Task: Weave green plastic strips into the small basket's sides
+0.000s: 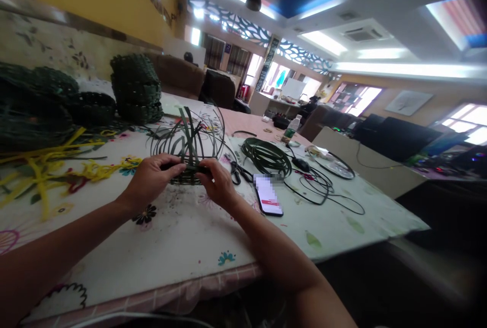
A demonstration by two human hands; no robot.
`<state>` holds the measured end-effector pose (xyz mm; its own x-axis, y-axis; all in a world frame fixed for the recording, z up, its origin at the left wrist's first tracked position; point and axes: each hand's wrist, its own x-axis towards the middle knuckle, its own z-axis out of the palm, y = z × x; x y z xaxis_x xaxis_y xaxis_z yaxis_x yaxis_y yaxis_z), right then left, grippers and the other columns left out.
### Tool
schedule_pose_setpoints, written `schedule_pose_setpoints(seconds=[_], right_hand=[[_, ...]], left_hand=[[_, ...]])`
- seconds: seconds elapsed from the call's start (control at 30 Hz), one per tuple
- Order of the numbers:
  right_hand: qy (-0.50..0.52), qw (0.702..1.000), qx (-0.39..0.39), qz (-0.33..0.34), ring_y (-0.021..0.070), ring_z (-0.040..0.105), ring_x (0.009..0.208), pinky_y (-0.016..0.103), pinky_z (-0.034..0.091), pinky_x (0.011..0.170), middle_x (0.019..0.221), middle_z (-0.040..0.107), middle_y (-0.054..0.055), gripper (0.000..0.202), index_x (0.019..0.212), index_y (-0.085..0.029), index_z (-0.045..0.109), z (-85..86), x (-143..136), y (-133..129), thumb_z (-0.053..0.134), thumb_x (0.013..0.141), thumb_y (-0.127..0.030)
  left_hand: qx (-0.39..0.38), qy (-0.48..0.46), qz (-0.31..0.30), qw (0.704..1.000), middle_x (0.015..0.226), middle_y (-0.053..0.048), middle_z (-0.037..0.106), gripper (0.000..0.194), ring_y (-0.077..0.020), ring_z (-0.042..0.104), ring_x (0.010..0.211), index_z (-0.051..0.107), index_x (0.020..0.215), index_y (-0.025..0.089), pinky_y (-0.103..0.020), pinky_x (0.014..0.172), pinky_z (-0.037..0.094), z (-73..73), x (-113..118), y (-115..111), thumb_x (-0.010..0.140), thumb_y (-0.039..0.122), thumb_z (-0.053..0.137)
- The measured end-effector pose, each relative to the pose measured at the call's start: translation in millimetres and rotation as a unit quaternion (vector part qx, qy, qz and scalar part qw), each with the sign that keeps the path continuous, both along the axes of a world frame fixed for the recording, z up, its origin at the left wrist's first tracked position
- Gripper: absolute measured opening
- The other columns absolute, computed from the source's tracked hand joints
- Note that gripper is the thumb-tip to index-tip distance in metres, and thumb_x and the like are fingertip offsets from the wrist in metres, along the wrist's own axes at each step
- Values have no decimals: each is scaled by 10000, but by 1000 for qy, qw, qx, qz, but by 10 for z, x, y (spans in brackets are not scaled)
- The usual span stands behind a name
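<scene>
A partly woven basket (189, 141) of dark green strips stands on the flowered tablecloth, its loose strip ends curving upward and outward. At its near left side, my left hand (155, 176) is closed, thumb and fingers pinching the dark woven strips. My right hand (218, 182) grips the near right side of the same weave, fingertips pressed on a strip. Both hands are a short gap apart. Black-handled scissors (236, 172) lie just right of my right hand. The basket's lower part is partly hidden behind my fingers.
Right of the basket lie a coil of green strip (266, 155), a phone (268, 196), a mouse (301, 165) with cable, and a water bottle (292, 128). Finished dark baskets (136, 87) and yellow strips (38, 171) crowd the left. The table's edge (373, 241) runs along the right.
</scene>
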<state>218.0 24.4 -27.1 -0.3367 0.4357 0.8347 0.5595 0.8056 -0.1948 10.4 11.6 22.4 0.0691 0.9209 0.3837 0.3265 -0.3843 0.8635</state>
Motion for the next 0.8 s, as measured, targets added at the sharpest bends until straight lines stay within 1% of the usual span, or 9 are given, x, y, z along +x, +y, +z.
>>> schedule_pose_setpoints(seconds=[0.03, 0.1, 0.2, 0.3, 0.43, 0.53, 0.63, 0.73, 0.8], right_hand=[[2, 1000, -3, 1, 186, 703, 960, 333, 614, 858, 1023, 706, 80, 122, 1138, -202, 587, 18, 0, -8, 534, 1057, -277], [10, 1000, -4, 5, 172, 698, 934, 316, 606, 848, 998, 712, 70, 110, 1083, -204, 614, 48, -3, -20, 510, 1062, -236], [12, 1000, -24, -4, 157, 690, 878, 302, 600, 814, 955, 718, 50, 95, 1036, -209, 628, 76, -9, -34, 536, 1046, -229], [30, 997, -69, -12, 149, 693, 844, 301, 596, 790, 944, 728, 29, 57, 1045, -218, 626, 92, -8, -49, 588, 1010, -241], [100, 985, -141, 25, 130, 702, 785, 275, 583, 753, 890, 742, -9, 143, 1097, -230, 605, 126, 3, -63, 648, 966, -269], [116, 973, -193, 45, 117, 700, 748, 262, 584, 738, 858, 748, -22, 198, 1119, -230, 591, 179, 22, -72, 669, 943, -273], [103, 970, -211, 65, 120, 722, 777, 262, 604, 747, 888, 761, -11, 198, 1130, -230, 592, 237, 50, -89, 651, 943, -256], [95, 973, -198, 72, 144, 762, 898, 285, 625, 811, 973, 774, 14, 185, 1130, -233, 598, 267, 66, -116, 630, 948, -236], [93, 976, -184, 70, 150, 768, 936, 286, 627, 823, 1012, 770, 24, 165, 1111, -231, 599, 265, 58, -136, 623, 947, -221]], left_hand=[[6, 7, -3, 1000, 794, -43, 768, 263, -219, 665, 751, 763, 787, 217, -332, 763, 559, -4, -5, 8, 734, 475, 757], [11, 21, -4, 1000, 814, -49, 770, 271, -220, 665, 761, 766, 788, 217, -340, 779, 559, -12, -17, 24, 735, 483, 759], [10, 37, -2, 999, 830, -54, 766, 291, -221, 667, 779, 776, 806, 217, -354, 803, 551, -20, -32, 38, 731, 498, 756], [5, 40, -8, 999, 796, -41, 746, 298, -217, 656, 768, 770, 804, 224, -344, 774, 531, -8, -38, 33, 737, 513, 747], [6, 41, -28, 999, 772, -37, 738, 315, -223, 648, 760, 756, 741, 237, -337, 740, 507, 37, -39, 10, 798, 537, 677], [7, 39, -37, 999, 768, -37, 738, 321, -225, 643, 754, 756, 730, 243, -336, 740, 508, 46, -48, 7, 819, 532, 650], [-10, 39, -34, 999, 745, -28, 724, 304, -207, 617, 721, 756, 733, 241, -321, 701, 488, 30, -67, 18, 785, 536, 704], [-15, 42, -34, 998, 716, -19, 700, 317, -190, 591, 697, 746, 722, 233, -311, 678, 465, 30, -81, 25, 771, 546, 725], [-7, 57, -37, 998, 695, -11, 670, 334, -179, 567, 677, 724, 710, 226, -307, 658, 443, 40, -82, 23, 770, 554, 728]])
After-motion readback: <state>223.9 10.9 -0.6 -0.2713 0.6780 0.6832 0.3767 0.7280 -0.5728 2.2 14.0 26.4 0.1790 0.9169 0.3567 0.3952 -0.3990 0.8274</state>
